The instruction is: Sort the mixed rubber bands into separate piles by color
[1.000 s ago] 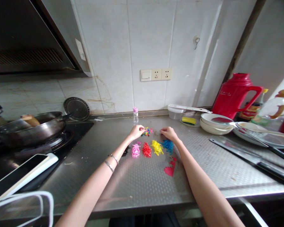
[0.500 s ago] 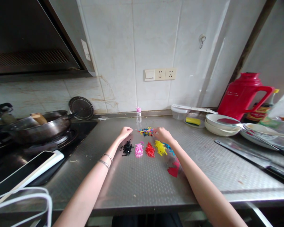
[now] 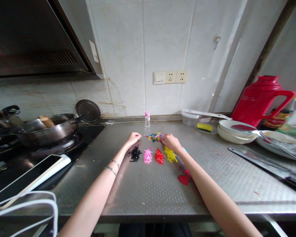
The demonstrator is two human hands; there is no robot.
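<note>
On the steel counter (image 3: 150, 187) lie small sorted heaps of tiny elastic bands: black (image 3: 134, 153), pink (image 3: 147, 155), red (image 3: 159, 156) and yellow (image 3: 170, 154). A mixed-colour heap (image 3: 154, 136) sits behind them. My right hand (image 3: 171, 142) rests with fingers curled at the right edge of the mixed heap, pinching at it. My left hand (image 3: 133, 138) is loosely closed just left of that heap, above the black heap; what it holds, if anything, is too small to see. My right forearm hides the blue heap.
A small clear bottle with a pink cap (image 3: 147, 119) stands behind the heaps. A wok (image 3: 48, 130) sits on the stove at left, a phone (image 3: 27, 179) near the front left. A red thermos (image 3: 262, 98), bowls (image 3: 233, 130), a sponge (image 3: 204, 126) and a long knife (image 3: 266, 163) are at right.
My left hand drew back left from the mixed heap, uncovering the black heap. My right hand moved left onto the mixed heap, its forearm now covering the blue heap. The camera shifted slightly left.
</note>
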